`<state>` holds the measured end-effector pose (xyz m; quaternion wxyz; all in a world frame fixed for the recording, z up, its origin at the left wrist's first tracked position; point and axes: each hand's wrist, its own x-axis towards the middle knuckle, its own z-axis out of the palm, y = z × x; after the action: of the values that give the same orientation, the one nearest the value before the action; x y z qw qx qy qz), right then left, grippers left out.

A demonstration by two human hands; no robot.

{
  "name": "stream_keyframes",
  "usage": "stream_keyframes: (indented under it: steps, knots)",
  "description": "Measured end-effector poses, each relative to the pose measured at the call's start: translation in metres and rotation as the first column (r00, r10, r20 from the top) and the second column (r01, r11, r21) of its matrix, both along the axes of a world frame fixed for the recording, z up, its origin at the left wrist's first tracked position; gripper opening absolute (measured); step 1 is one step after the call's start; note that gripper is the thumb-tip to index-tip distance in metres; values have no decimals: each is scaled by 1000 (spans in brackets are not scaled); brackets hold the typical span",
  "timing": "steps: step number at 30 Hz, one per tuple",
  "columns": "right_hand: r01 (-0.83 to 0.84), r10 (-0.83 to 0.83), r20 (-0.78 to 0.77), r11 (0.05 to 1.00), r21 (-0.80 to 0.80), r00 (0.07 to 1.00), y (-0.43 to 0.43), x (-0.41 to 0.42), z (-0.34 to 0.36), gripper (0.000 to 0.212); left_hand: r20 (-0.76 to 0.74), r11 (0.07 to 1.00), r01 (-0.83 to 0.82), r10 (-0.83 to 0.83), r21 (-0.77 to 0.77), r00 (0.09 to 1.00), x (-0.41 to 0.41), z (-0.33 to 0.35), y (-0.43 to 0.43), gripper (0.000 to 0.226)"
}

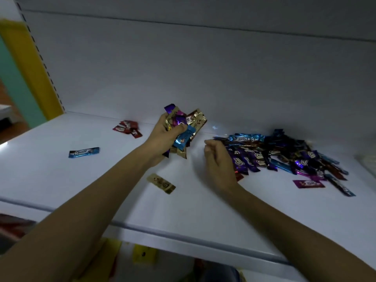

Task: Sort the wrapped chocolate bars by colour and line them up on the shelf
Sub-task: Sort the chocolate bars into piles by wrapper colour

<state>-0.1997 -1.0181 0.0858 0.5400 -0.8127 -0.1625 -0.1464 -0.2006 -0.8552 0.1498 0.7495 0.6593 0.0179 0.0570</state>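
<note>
My left hand [162, 137] grips a mixed bunch of wrapped bars [183, 127], gold, purple, blue and brown, held up above the white shelf [122, 196]. My right hand [218, 161] hovers just left of the big pile of bars [284, 153], fingers loosely curled and holding nothing. A few red bars [128, 127] lie together near the back wall. One blue bar [83, 152] lies alone at the left. A single gold bar [161, 183] lies below my left hand. A magenta bar [308, 183] sits at the pile's near edge.
The shelf's back wall [203, 78] rises right behind the bars. A yellow upright [34, 64] bounds the shelf at the left. The shelf's front edge [183, 239] runs across below my arms, with yellow tags [143, 254] beneath it.
</note>
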Motion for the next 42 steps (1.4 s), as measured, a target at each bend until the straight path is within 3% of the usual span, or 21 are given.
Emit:
stream_keyframes:
  steps: [3, 5, 7, 9, 12, 17, 20, 23, 25, 27, 29, 31, 33, 36, 38, 40, 42]
  knots:
    - [71, -29, 218, 980, -188, 975, -9, 20, 5, 27, -7, 1000, 1, -1, 6, 1000, -9, 1, 13, 36]
    - [80, -30, 265, 981, -179, 964, -8, 22, 15, 28, -14, 1000, -3, 3, -5, 1000, -15, 0, 22, 38]
    - [-27, 35, 168, 998, -49, 985, 7, 17, 29, 28, -15, 999, -23, 23, -28, 1000, -21, -2, 32, 39]
    - [-124, 127, -24, 987, 101, 992, 36, 13, 45, 29, -2, 998, -57, 57, -21, 998, -26, -4, 41, 40]
    - [-163, 239, -247, 943, 291, 939, 73, 8, 60, 22, 24, 996, -92, 92, 0, 995, -39, -9, 54, 46]
    - [-182, 332, -340, 896, 404, 880, 83, -4, 58, 16, 13, 984, -167, 169, -66, 986, -70, -16, 79, 39]
    - [-288, 354, -335, 929, 231, 873, 66, -11, 53, 7, -2, 976, -207, 207, -66, 978, -85, -23, 92, 35]
    - [-462, 398, -345, 878, -125, 850, 47, -20, 42, 9, 10, 979, -202, 202, -1, 979, -94, -31, 97, 31]
    - [-477, 368, -333, 806, -351, 868, 44, -25, 33, 3, 12, 985, -169, 169, -20, 986, -97, -40, 95, 37]
    - [-403, 319, -250, 782, -475, 914, 46, -26, 26, 11, 14, 992, -121, 122, -39, 992, -100, -47, 92, 47]
    - [-332, 278, -190, 860, -389, 942, 53, -22, 30, 18, 36, 997, -80, 80, -22, 996, -102, -48, 90, 47]
    - [-321, 280, -241, 935, -152, 929, 64, -18, 39, 30, 41, 998, -57, 58, -13, 997, -103, -47, 90, 50]
    - [-350, 335, -331, 937, 16, 882, 78, -17, 47, 32, 34, 999, -48, 49, -21, 998, -104, -46, 91, 54]
    - [-390, 424, -410, 905, 170, 807, 94, -15, 48, 13, 18, 998, -48, 48, -27, 999, -105, -47, 92, 55]
    - [-327, 433, -427, 896, 301, 793, 96, -11, 49, 6, 8, 997, -65, 65, -47, 998, -105, -47, 94, 55]
    - [-240, 384, -435, 905, 351, 814, 87, -3, 51, 6, -5, 992, -88, 88, -88, 996, -105, -47, 96, 57]
    - [-239, 343, -444, 931, 275, 828, 73, 3, 51, 9, -9, 988, -104, 104, -111, 995, -105, -48, 96, 60]
